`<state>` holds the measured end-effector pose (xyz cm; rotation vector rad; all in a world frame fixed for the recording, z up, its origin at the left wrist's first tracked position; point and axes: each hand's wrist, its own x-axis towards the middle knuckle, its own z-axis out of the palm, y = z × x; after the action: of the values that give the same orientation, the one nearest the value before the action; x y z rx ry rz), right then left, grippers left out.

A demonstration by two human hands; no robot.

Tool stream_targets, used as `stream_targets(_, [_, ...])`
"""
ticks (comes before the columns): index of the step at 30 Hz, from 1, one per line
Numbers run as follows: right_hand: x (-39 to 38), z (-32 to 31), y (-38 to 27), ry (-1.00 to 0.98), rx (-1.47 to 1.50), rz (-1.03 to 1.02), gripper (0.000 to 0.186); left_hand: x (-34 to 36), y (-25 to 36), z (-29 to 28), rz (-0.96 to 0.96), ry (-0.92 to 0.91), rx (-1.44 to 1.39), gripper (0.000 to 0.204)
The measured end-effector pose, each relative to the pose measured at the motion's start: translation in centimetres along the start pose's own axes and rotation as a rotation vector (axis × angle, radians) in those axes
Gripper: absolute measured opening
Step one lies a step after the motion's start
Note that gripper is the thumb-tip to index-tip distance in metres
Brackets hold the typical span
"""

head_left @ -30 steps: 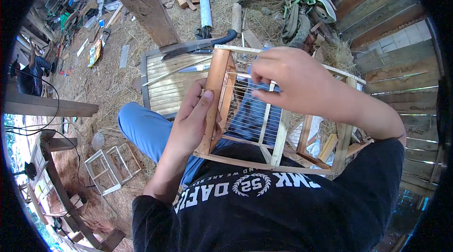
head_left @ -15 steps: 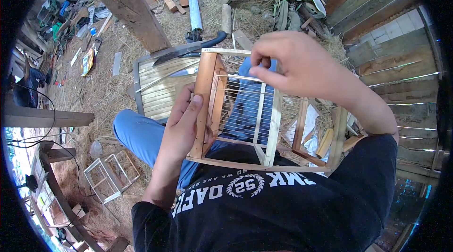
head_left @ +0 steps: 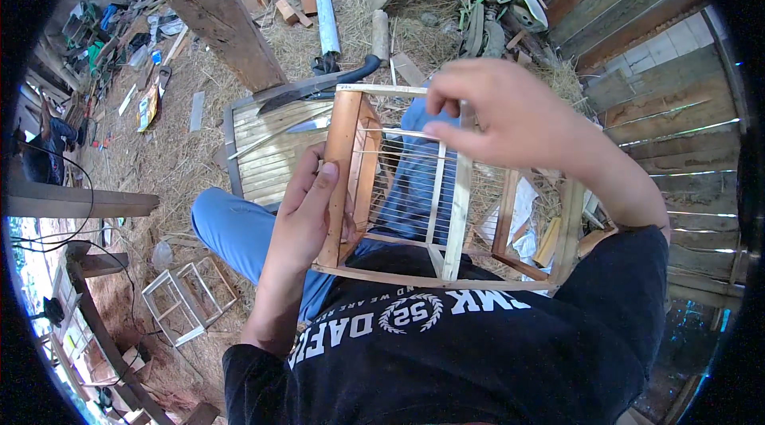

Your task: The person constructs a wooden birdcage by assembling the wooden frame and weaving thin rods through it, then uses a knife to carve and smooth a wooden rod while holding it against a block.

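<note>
One hand (head_left: pixel 305 211), the left, grips a wooden frame (head_left: pixel 458 210)

One head-worn fisheye looks steeply down from just above the black T-shirt (head_left: pixel 518 357), near the left hand (head_left: pixel 301 218) and right hand (head_left: pixel 502 114) — upright, unmirrored. It faces out past the wire-barred wooden frame (head_left: pixel 459 198) to the straw-covered ground (head_left: pixel 430 39) — the plank wall (head_left: pixel 669 110) bending along its right rim
</note>
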<state>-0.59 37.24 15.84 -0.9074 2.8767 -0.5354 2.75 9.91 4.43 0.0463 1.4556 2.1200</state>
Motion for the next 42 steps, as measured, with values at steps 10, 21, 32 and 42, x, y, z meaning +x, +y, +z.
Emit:
stream_targets(10, [-6.9, -2.2, -0.9, -0.048, -0.266, 0.082, 0.031, 0.5, 2.1, 0.8, 0.745, 0.305, 1.165, 0.059])
stream_targets(21, [-8.0, -2.1, -1.4, -0.095, -0.231, 0.179, 0.024, 3.6, 5.3, 3.3, 0.864, -0.198, 1.443, 0.04])
stream_targets(32, [-7.0, -2.7, 3.5, 0.223, -0.084, 0.159, 0.024, 2.9, 4.6, 2.8, 0.875, -0.083, 1.358, 0.024])
stream_targets(42, [-6.0, -1.6, 5.5, 0.009, -0.127, 0.124, 0.027, 2.3, 4.8, 2.0, 0.933, -0.071, 1.48, 0.013])
